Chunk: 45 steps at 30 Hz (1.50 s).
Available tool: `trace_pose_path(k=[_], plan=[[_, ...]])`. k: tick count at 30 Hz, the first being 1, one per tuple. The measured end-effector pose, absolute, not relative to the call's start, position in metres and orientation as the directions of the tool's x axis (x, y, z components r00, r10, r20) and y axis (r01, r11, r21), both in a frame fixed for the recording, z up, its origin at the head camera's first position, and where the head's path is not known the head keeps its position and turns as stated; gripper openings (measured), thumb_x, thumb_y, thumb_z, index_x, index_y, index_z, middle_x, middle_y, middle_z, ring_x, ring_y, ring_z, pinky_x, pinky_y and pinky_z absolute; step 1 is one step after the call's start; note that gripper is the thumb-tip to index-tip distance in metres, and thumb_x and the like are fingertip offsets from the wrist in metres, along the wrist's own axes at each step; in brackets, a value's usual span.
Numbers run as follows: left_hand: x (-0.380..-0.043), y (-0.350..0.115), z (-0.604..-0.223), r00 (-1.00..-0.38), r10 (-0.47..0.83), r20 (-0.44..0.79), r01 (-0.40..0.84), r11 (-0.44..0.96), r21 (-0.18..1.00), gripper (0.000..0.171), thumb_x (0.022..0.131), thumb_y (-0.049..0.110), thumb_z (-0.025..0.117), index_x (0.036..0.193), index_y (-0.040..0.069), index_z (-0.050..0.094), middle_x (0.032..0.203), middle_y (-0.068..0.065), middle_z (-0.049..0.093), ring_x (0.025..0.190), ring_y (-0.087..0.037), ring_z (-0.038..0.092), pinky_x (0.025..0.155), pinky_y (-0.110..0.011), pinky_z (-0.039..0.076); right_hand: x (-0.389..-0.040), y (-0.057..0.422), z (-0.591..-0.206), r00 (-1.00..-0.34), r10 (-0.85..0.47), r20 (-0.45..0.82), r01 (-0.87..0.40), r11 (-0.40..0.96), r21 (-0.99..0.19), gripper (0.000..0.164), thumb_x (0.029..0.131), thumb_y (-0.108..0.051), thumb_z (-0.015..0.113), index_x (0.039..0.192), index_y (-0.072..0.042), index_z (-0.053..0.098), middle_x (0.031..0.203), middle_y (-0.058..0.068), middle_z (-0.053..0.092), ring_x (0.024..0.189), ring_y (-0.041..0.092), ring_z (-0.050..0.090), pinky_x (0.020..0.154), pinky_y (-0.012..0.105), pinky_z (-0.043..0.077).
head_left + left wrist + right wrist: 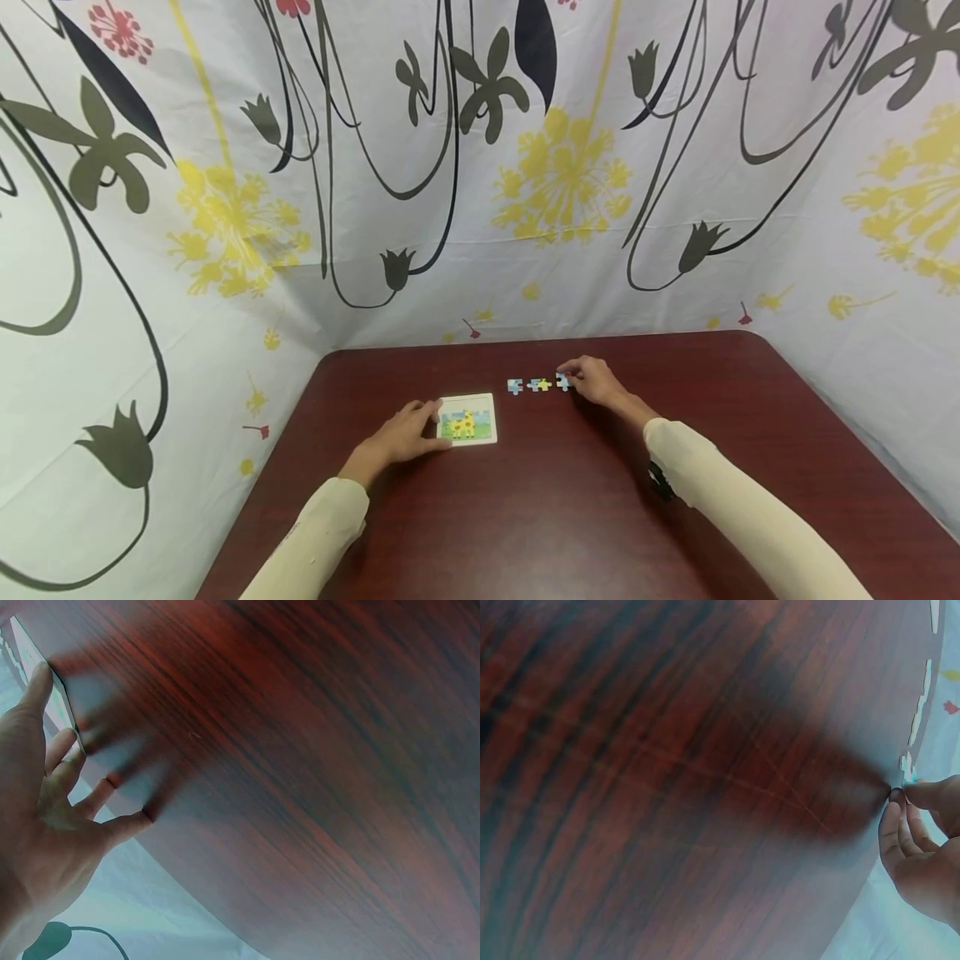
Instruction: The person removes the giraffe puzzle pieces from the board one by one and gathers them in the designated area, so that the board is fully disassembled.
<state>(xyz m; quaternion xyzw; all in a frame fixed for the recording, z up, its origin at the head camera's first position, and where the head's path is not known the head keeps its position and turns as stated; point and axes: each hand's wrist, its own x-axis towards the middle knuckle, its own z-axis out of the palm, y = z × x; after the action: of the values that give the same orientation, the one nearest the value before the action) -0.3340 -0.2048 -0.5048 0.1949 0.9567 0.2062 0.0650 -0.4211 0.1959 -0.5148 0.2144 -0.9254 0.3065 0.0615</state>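
In the head view, my left hand [408,432] rests at the left side of a white-framed giraffe jigsaw puzzle [467,421], thumb by its lower corner and fingertips along its left edge. The left wrist view catches the puzzle board [46,682] edge-on, with the spread fingers of my left hand [60,780] reaching down to the tabletop. Farther right, my right hand [592,381] pinches a small blue and white puzzle piece [562,382] between thumb and fingers. The right wrist view shows the puzzle piece [908,769] at the fingertips of my right hand [922,855].
Left of the held piece lie a blue and yellow puzzle piece [539,385] and a blue and white puzzle piece [514,387], roughly in a row. All rest on a dark red wooden table [517,508]. A patterned cloth [465,208] hangs behind its far edge.
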Motion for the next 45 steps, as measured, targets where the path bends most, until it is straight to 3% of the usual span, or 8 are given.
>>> trace_pose_path(k=[10,18,34,45], plan=[[-0.333,-0.204,-0.503,-0.912,0.408,-0.043,0.354,0.835,0.420,0.069,0.092,0.051,0.077,0.143,0.012,0.052,0.142,-0.013,0.052,0.141,-0.037,0.045,0.104,-0.059,0.045,-0.419,0.196,-0.513,-0.898,-0.372,0.235,-0.439,0.721,-0.537,0.023,0.099,0.002,0.066,0.120,0.003,0.074,0.118,0.022,0.072,0.104,0.037,0.068,0.086,0.052,0.056],[-0.335,-0.205,-0.501,-0.919,0.392,-0.045,0.339,0.844,0.416,0.063,0.093,0.051,0.076,0.138,0.014,0.053,0.147,-0.015,0.049,0.143,-0.037,0.043,0.105,-0.059,0.045,-0.419,0.189,-0.508,-0.885,-0.392,0.251,-0.464,0.699,-0.544,0.024,0.100,0.003,0.065,0.123,0.002,0.072,0.122,0.021,0.071,0.107,0.037,0.068,0.088,0.051,0.056],[-0.336,-0.206,-0.503,-0.918,0.393,-0.046,0.340,0.843,0.417,0.068,0.093,0.051,0.076,0.143,0.013,0.051,0.148,-0.014,0.049,0.147,-0.038,0.039,0.108,-0.061,0.041,-0.399,0.130,-0.498,-0.842,-0.486,0.233,-0.526,0.646,-0.553,0.025,0.098,-0.005,0.072,0.122,0.000,0.073,0.117,0.016,0.074,0.101,0.031,0.072,0.083,0.043,0.059],[-0.335,-0.204,-0.505,-0.917,0.397,-0.043,0.347,0.845,0.408,0.060,0.092,0.052,0.077,0.133,0.016,0.054,0.145,-0.014,0.051,0.145,-0.038,0.042,0.106,-0.059,0.043,-0.388,0.095,-0.502,-0.807,-0.536,0.246,-0.566,0.587,-0.578,0.024,0.098,-0.006,0.073,0.121,-0.001,0.073,0.117,0.014,0.073,0.101,0.030,0.074,0.084,0.039,0.059]])
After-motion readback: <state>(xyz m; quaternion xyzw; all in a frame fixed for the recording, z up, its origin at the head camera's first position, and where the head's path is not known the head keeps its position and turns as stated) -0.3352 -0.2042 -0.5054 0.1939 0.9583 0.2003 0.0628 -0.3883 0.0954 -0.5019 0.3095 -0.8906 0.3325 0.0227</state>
